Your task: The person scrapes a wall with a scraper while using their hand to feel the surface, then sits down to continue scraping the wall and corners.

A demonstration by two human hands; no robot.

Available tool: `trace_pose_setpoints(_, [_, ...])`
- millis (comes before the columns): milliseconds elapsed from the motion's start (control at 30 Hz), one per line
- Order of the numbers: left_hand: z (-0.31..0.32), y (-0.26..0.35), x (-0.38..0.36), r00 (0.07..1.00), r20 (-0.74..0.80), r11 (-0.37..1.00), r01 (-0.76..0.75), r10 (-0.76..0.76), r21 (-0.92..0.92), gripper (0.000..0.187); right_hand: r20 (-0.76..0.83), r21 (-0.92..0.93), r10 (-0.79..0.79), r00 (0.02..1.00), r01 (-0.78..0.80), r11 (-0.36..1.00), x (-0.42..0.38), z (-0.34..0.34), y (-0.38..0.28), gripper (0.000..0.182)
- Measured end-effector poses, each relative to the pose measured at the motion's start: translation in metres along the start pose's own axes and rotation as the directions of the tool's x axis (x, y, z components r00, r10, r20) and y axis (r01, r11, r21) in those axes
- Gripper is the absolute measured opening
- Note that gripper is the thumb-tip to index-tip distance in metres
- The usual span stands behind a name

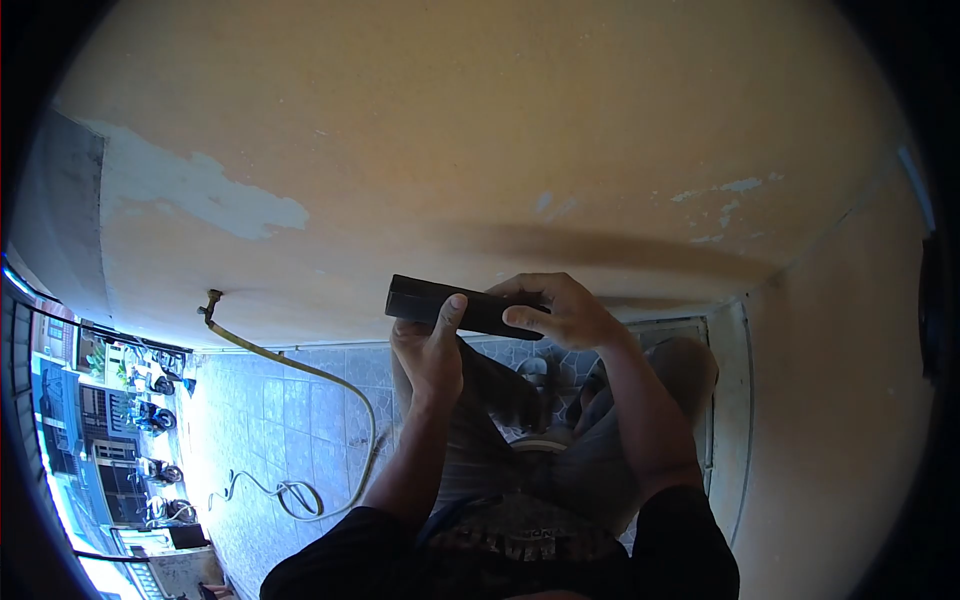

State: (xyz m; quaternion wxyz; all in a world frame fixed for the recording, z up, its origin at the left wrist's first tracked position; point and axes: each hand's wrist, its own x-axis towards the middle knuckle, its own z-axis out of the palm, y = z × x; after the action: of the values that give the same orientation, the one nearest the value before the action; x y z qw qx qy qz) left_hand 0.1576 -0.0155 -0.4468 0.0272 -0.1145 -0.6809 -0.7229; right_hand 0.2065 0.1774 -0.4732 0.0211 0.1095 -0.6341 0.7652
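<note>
One head-worn fisheye view looks steeply down the person's own body at close range, forearms reaching away from the lens. The orange wall [480,130] fills the upper frame, the tiled floor [290,420] the lower left, dark vignette around.

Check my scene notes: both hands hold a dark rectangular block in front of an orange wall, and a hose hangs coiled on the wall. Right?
Nearly. In the head view the left hand and right hand do hold the dark block before the orange wall, but the hose trails from a wall tap down across the tiled floor.

Block [455,305] between both hands, hose [330,400] on floor [260,420] leftward.
</note>
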Motion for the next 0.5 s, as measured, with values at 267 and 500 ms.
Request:
trace_pose_setpoints(267, [0.011, 0.009, -0.002, 0.999, 0.044, 0.999, -0.019, 0.020, -0.032, 0.025, -0.055, -0.093, -0.048, 0.997, 0.043, 0.995, 0.003, -0.003, 0.009, 0.031])
trace_pose_setpoints(500, [0.008, 0.008, -0.002, 0.972, 0.209, 0.988, -0.083, 0.109, -0.130, 0.022, -0.042, 0.050, -0.073, 0.996, 0.075, 0.996, 0.004, -0.012, 0.016, 0.032])
